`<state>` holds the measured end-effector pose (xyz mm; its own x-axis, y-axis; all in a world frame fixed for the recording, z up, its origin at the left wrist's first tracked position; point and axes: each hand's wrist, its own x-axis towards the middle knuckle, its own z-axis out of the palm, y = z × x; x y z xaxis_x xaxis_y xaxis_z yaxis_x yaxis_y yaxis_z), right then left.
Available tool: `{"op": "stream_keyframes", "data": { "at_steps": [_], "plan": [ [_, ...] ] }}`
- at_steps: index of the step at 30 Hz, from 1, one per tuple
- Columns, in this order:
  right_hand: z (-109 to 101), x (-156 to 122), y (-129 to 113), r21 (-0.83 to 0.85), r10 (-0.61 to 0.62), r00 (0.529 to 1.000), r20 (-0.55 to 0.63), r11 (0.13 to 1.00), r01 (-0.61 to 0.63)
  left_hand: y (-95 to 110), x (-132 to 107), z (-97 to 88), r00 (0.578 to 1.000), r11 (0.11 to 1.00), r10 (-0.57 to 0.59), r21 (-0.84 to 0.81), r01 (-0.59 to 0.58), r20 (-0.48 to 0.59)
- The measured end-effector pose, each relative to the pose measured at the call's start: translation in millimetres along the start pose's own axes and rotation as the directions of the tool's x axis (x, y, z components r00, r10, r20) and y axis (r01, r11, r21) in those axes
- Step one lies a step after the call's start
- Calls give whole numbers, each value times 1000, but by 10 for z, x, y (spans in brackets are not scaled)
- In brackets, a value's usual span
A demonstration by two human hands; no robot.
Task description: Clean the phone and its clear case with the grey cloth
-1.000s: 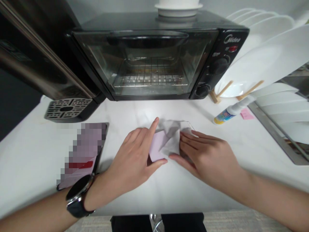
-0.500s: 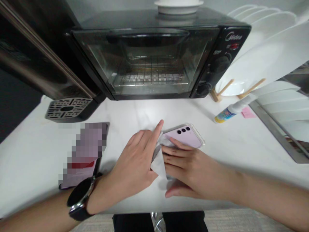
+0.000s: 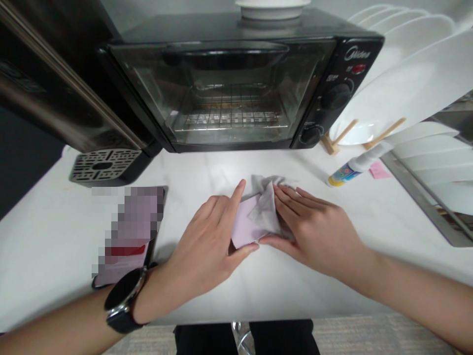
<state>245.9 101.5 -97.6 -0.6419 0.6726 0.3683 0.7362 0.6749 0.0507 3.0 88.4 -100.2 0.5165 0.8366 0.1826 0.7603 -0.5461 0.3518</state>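
A lilac phone (image 3: 244, 227) lies face down on the white counter (image 3: 55, 227), and a grey-white wipe cloth (image 3: 266, 206) covers its far end. My left hand (image 3: 209, 246) steadies the phone's near end, thumb and forefinger along its edges. My right hand (image 3: 314, 229) lies on the cloth, fingers straight and pressed together, pushing it down onto the phone. A black watch (image 3: 121, 298) is on my left wrist.
A second phone (image 3: 129, 231) with a blurred screen lies at the left. A black toaster oven (image 3: 236, 84) stands behind, a drip tray (image 3: 101, 165) at its left. A small spray bottle (image 3: 354, 170), pink note (image 3: 377, 170) and white plates (image 3: 406, 88) are at right.
My right hand drew the cloth toward me, baring the phone's camera end, then pushed it back away so that the far end is covered again. My left hand stayed put.
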Motion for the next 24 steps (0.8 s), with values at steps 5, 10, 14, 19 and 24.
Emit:
{"op": "stream_keyframes", "data": {
  "at_steps": [5,10,14,19,24],
  "plan": [
    [70,-5,-127,342,-294,954,61,904,257,4,-26,16,999,999,34,-11,-33,11],
    [22,4,-168,471,-403,915,-24,803,365,-9,-57,22,999,1000,26,12,-26,19],
    [-55,5,-66,240,-215,971,-101,942,234,-20,-37,1,1000,999,1,39,-1,3],
    [-72,-5,17,-73,28,999,-40,997,-31,-19,-19,-4,1000,998,-14,54,14,6],
    [52,-4,-24,96,-41,998,40,995,37,-4,-16,3,1000,1000,4,25,-4,-6]
  ]
}}
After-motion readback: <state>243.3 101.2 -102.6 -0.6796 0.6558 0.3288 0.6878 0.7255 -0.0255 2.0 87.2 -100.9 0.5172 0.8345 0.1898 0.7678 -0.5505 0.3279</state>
